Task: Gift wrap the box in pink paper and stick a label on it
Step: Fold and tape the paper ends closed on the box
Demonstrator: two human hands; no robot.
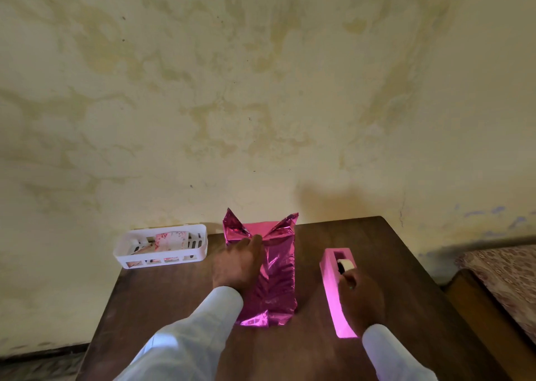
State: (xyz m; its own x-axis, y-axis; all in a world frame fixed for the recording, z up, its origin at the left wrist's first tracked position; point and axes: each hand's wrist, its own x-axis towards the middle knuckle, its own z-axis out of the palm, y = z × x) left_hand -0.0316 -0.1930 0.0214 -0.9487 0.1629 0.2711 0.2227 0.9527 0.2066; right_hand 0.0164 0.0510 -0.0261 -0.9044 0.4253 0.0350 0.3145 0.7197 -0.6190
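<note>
Wooden table [179, 293], left hand [237, 262] on pink-wrapped box [275, 279], right hand [361, 299] pinching tape [345, 263]

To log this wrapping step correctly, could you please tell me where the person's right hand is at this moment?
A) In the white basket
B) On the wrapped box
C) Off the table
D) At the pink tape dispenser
D: the right hand is at the pink tape dispenser, with its fingers by the tape roll, while the left hand presses on the pink-wrapped box.
</note>
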